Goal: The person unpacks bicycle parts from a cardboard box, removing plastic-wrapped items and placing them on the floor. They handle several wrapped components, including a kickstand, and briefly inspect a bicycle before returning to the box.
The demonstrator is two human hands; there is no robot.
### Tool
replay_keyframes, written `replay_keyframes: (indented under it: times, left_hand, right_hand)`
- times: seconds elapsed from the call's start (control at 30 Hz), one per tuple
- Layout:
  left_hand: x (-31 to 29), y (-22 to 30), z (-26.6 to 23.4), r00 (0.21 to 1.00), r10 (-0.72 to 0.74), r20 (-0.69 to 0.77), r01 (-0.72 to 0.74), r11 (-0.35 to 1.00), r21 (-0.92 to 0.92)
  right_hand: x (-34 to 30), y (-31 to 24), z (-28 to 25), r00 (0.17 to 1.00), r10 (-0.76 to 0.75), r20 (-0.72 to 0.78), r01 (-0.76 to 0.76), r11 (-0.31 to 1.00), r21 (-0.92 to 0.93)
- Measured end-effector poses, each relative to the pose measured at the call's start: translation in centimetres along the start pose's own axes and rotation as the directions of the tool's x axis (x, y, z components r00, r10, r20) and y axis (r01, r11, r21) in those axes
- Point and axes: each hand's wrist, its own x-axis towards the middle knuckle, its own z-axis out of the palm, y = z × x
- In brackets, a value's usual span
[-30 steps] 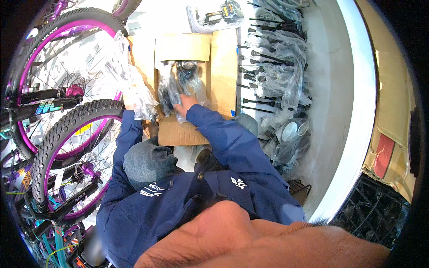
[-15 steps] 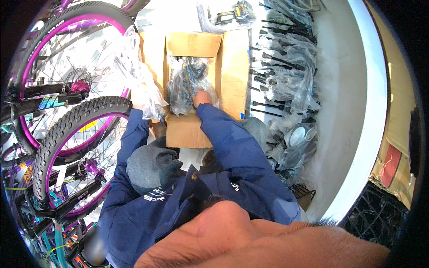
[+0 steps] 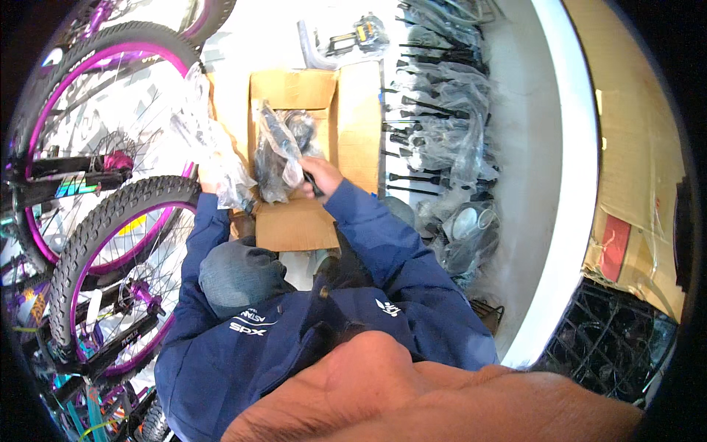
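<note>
In front of me stands an open cardboard box (image 3: 294, 227) with its flaps folded out. Several dark parts in clear plastic bags (image 3: 271, 177) lie inside. Over the near right of the box my right hand (image 3: 324, 177) is closed on a long, narrow black part in clear plastic (image 3: 280, 140), like a bike kickstand; its black end shows by the fingers. Left of the box, my left hand (image 3: 209, 178) is closed round a bunch of clear plastic bags (image 3: 224, 158) hanging along the left flap. Its fingers are partly covered, and the contents are hard to make out.
Bicycles with knobby tyres (image 3: 121, 221) and purple rims stand close on the left. To the right lies a long row of bagged black parts (image 3: 442, 110). Bagged pedals (image 3: 357, 37) lie beyond the box. A black crate (image 3: 604, 339) stands at the lower right.
My right hand has come up from inside the box toward its near right side, with the bagged black part now tilted up in it. My left hand still holds the plastic bags.
</note>
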Motion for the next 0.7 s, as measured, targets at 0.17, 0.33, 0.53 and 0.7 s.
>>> replay_keyframes:
  times: [0.17, 0.33, 0.53, 0.7]
  left_hand:
    - [1.5, -0.8, -1.4, 0.999, -0.020, 0.039, 0.014, 0.986, 0.166]
    - [1.4, -0.9, -1.3, 0.977, 0.211, -0.007, -0.210, 0.974, 0.085]
    - [0.7, -0.1, -1.0, 0.992, 0.122, -0.004, -0.122, 0.992, -0.006]
    - [0.6, 0.2, -1.0, 0.999, -0.046, 0.020, 0.050, 0.974, -0.222]
  right_hand:
    - [-7.3, -3.6, 2.0, 0.811, -0.539, -0.228, 0.432, 0.815, -0.387]
    - [-6.2, -8.7, -3.7, 0.644, -0.664, -0.380, 0.674, 0.727, -0.129]
    - [-3.3, -16.7, -11.0, 0.277, -0.713, -0.644, 0.713, 0.602, -0.359]
    - [-0.3, -23.5, -17.8, 0.141, -0.694, -0.706, 0.735, 0.551, -0.395]
